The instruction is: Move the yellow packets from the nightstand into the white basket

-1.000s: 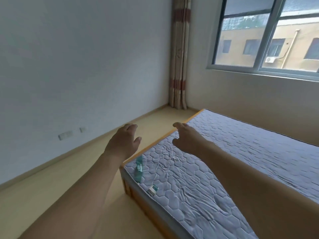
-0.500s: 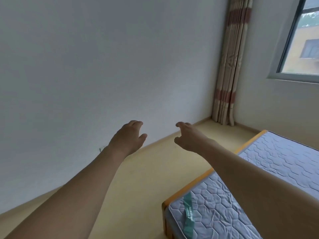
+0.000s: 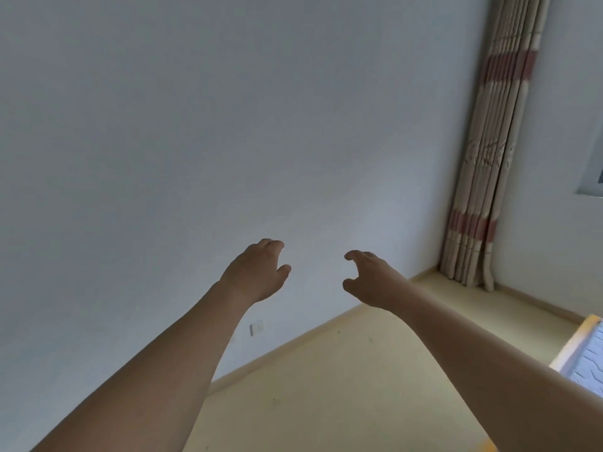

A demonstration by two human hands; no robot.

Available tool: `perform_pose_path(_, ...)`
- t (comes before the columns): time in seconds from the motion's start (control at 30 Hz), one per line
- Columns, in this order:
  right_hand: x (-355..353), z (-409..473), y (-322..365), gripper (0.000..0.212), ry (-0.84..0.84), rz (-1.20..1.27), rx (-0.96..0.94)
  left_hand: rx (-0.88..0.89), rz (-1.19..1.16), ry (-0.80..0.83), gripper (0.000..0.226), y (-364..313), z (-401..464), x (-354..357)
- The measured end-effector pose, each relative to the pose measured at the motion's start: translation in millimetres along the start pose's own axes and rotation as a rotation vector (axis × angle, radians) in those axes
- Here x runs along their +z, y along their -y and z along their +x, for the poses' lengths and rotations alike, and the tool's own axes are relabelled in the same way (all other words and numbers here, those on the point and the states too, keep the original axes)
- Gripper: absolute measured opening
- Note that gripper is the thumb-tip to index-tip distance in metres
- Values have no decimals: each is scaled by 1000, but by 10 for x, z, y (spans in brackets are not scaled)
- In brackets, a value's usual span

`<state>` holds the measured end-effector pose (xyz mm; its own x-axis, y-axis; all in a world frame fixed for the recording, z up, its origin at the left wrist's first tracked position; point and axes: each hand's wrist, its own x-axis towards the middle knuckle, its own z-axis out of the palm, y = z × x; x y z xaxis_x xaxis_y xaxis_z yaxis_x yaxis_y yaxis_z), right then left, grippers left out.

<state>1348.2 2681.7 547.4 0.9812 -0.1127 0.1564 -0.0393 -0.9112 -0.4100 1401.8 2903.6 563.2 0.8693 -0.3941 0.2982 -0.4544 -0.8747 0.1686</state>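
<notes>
Packets are not to be seen anywhere in the view, and neither the nightstand nor the basket is shown, so where they stand cannot be told. Both arms are held out ahead over the floor (image 3: 326, 396). The left hand (image 3: 257, 272) is empty, with its fingers loosely curled and the thumb held apart; nothing is gripped. The right hand (image 3: 368, 282) is likewise empty, its fingers relaxed and slightly bent, the thumb spread below them. The two hands are kept near each other but apart, in front of a bare wall (image 3: 195, 141). A socket (image 3: 256, 327) is seen low on that wall, just beside the left forearm. A striped curtain (image 3: 496, 158) hangs in the far corner, and only a corner of the mattress (image 3: 587, 360) is caught at the right edge.

The step in hand is judged to be a search: the nightstand has yet to be found. It is best done by the head being turned steadily until the nightstand is brought into view, with the hands kept free and relaxed so that a packet can be taken at once.

Against the frame of half a second ago, the view is swung further left: far less of the mattress is shown, the window is all but gone, and the curtain is shifted rightward. The hands are held much as they were.
</notes>
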Motion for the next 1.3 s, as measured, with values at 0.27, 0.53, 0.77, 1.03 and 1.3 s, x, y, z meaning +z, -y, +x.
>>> perform_pose_path(0.27, 57, 1544, -144, 59, -69, -13, 98, 86, -45, -2, 53, 456, 1755, 239)
perform_pose_path(0.53, 164, 3329, -972, 61, -97, -11, 181, 215, -36, 11, 54, 405, 3702, 1077)
perform_pose_path(0.77, -312, 4762, -1855, 60, -179, 16, 265, 328, -33, -49, 53, -64, 5627, 1243)
perform_pose_path(1.03, -528, 6090, -2940, 60, -210, -19, 370, 490, -76, 18, 54, -721, 7481, 2052)
perform_pose_path(1.3, -730, 7676, -4024, 64, -259, 0, 490, 629, -136, 71, 55, -1327, 9571, 2923)
